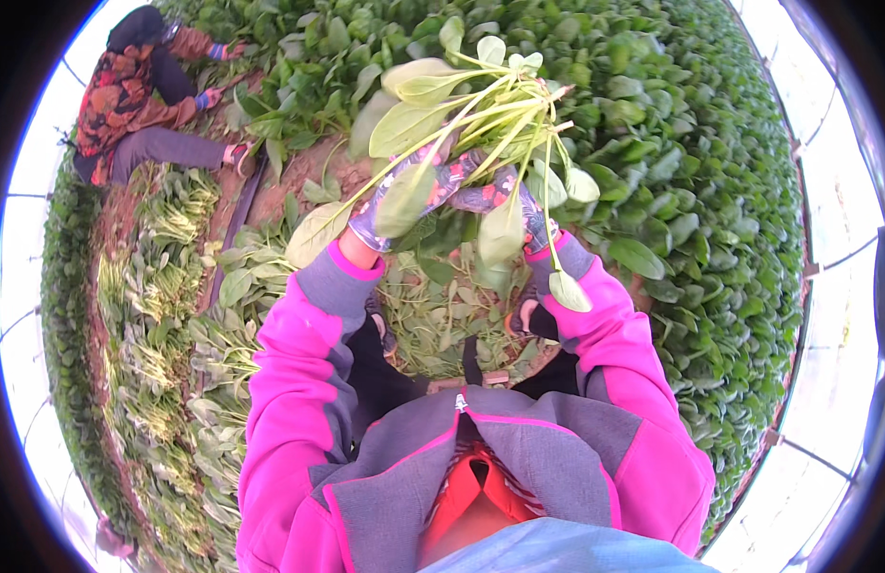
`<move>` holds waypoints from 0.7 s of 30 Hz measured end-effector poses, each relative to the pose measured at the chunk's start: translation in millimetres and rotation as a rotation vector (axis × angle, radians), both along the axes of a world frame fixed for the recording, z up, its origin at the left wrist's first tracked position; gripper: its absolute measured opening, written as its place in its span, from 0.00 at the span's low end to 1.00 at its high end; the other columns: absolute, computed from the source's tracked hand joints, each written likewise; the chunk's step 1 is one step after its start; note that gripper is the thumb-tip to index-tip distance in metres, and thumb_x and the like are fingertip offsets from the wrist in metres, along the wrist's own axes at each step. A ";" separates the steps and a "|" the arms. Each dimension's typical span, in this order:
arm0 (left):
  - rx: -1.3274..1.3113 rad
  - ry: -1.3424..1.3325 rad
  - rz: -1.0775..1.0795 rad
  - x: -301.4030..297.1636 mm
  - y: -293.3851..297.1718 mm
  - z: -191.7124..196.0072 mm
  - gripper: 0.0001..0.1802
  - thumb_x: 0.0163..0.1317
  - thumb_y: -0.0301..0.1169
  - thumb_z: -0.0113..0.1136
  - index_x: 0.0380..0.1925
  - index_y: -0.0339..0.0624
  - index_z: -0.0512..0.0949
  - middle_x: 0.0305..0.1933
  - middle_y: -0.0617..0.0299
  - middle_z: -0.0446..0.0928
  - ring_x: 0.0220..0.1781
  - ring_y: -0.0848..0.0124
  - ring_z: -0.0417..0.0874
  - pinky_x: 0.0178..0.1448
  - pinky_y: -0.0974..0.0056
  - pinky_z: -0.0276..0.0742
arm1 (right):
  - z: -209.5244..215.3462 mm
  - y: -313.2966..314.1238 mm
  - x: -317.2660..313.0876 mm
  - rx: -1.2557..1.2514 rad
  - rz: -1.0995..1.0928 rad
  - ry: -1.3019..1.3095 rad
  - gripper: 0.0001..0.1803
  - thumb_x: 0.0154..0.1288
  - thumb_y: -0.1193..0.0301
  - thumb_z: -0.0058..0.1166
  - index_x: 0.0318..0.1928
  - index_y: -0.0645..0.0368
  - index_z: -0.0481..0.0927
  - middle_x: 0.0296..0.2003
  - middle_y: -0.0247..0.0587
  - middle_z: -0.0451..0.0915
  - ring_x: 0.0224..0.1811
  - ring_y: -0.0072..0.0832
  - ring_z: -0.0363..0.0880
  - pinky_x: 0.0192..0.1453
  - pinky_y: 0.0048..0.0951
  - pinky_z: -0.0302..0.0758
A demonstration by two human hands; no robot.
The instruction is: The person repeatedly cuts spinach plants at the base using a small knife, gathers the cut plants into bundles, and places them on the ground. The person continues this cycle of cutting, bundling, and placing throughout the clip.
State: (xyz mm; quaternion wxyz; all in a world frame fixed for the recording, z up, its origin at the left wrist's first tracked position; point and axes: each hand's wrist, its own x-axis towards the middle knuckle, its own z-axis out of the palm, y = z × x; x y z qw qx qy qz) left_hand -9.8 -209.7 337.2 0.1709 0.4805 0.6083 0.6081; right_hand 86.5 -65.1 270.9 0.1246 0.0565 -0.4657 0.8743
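A bunch of spinach (500, 115) with pale stems and broad green leaves is held up in front of me, its root ends toward the upper right. My left hand (441, 181), in a purple floral glove, is closed around the stems from the left. From the other side my right hand (530, 205), gloved alike, grips the same bunch low on its stems. Leaves hang over both gloves and hide part of the fingers. Loose spinach leaves (433, 315) litter the ground between my feet, below the hands.
Dense growing spinach (719, 229) fills the right side and the far end. Cut bunches (161, 286) lie in rows on the left, beside a dark strip (234, 224) on the soil. Another person (127, 105) crouches at the upper left, hands at the plants.
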 end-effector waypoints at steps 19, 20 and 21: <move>-0.041 -0.485 -0.047 26.1 17.6 -12.8 0.22 0.60 0.34 0.65 0.53 0.37 0.75 0.46 0.61 0.80 0.29 0.80 0.79 0.28 0.75 0.75 | -34.7 93.3 140.9 0.954 -0.169 -0.393 0.41 0.51 0.61 0.67 0.65 0.58 0.66 0.59 0.47 0.71 0.62 0.40 0.67 0.67 0.37 0.62; -0.098 -0.405 -0.071 31.4 19.5 -12.9 0.23 0.60 0.33 0.64 0.54 0.37 0.75 0.46 0.61 0.80 0.29 0.80 0.79 0.28 0.75 0.76 | -36.6 89.7 135.5 0.999 -0.227 -0.416 0.42 0.54 0.57 0.65 0.66 0.59 0.63 0.58 0.45 0.72 0.59 0.36 0.69 0.65 0.35 0.65; -0.108 -0.539 -0.057 35.8 20.8 -13.3 0.22 0.60 0.33 0.64 0.54 0.37 0.75 0.42 0.61 0.80 0.28 0.79 0.80 0.27 0.74 0.77 | -35.1 88.6 135.6 0.811 -0.139 -0.495 0.43 0.55 0.55 0.64 0.67 0.60 0.62 0.58 0.43 0.72 0.58 0.33 0.71 0.64 0.33 0.66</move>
